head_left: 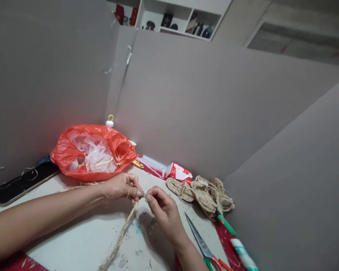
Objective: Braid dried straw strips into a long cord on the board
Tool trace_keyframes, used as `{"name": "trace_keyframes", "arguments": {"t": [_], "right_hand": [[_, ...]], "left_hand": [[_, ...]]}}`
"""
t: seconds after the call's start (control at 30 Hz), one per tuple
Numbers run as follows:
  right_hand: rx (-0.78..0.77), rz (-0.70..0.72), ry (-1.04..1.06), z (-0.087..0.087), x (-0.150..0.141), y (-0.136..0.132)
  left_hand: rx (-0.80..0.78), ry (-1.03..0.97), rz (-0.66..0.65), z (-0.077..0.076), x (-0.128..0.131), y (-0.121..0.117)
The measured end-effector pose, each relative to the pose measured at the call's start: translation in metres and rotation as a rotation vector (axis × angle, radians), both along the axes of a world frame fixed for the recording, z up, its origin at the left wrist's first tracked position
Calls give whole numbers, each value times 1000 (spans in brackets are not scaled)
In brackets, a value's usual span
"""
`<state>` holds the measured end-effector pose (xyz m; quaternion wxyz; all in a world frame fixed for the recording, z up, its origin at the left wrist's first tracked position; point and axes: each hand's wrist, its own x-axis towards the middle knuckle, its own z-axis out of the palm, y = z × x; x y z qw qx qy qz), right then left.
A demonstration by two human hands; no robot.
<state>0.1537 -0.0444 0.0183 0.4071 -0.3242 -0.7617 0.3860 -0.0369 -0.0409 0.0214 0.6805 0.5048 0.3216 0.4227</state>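
A braided straw cord runs from the front edge of the board up to my fingers. My left hand pinches the cord's upper end between thumb and fingers. Opposite it, my right hand is closed in a pinch, its thumb and index tips nearly meeting the left ones. What lies between the right fingertips is too small to make out clearly. To the right of that hand lie scissors with orange handles, their blades pointing away from me.
Behind my left hand stands a red plastic bag with clear plastic and straw inside. Coiled braided cords lie at the right back, near a red and white box. Grey partitions enclose the board. A dark flat tray lies left.
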Motion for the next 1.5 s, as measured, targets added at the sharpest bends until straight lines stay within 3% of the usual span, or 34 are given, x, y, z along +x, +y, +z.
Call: {"name": "trace_keyframes", "arguments": {"t": [0.13, 0.27, 0.37, 0.47, 0.6, 0.97, 1.1, 1.37, 1.5], "right_hand": [[182, 22, -135, 4, -1, -6], [202, 106, -203, 7, 3, -8], [75, -3, -85, 5, 6, -4], [-163, -119, 27, -2, 4, 3], [-458, -3, 78, -11, -2, 7], [-668, 91, 228, -12, -1, 9], [-638, 95, 264, -11, -3, 8], [-577, 15, 366, -15, -3, 9], [-532, 9, 328, -15, -4, 9]], "left_hand": [[-42, -26, -19, -8, -3, 3], [36, 63, -7, -11, -4, 4], [99, 102, -15, -10, -5, 3], [140, 117, -27, -10, -3, 0], [153, 118, -51, -11, 2, -3], [241, 101, -29, -12, 5, -4], [377, 151, 29, -11, 10, -9], [869, 489, 416, -8, 17, -20], [1018, 557, 440, -12, 16, -17]]}}
